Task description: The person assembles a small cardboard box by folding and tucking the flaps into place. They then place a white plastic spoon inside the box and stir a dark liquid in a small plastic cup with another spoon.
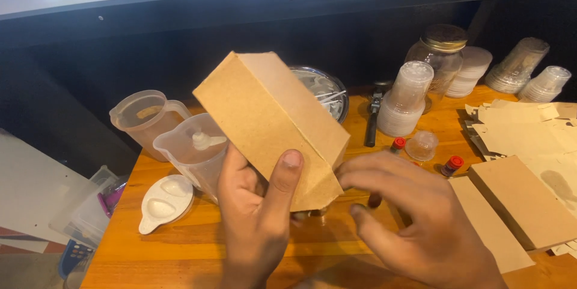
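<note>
Here the box (270, 124) is tilted above the counter's (198, 238) front edge. The left hand (255, 217) rises upright, thumb pressed on its face, grasping it. The right hand (415, 223) reaches in palm-down, fingers spread loosely, fingertips touching the box's lower corner.

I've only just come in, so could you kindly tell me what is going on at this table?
A person is holding a brown cardboard box up over an orange wooden table. The left hand grips it from below, thumb pressed on its face, and the right hand touches its lower corner. To the right lie more flat cardboard pieces. Behind stand two clear plastic jugs, a white lid, stacked plastic cups and a glass jar.
</note>
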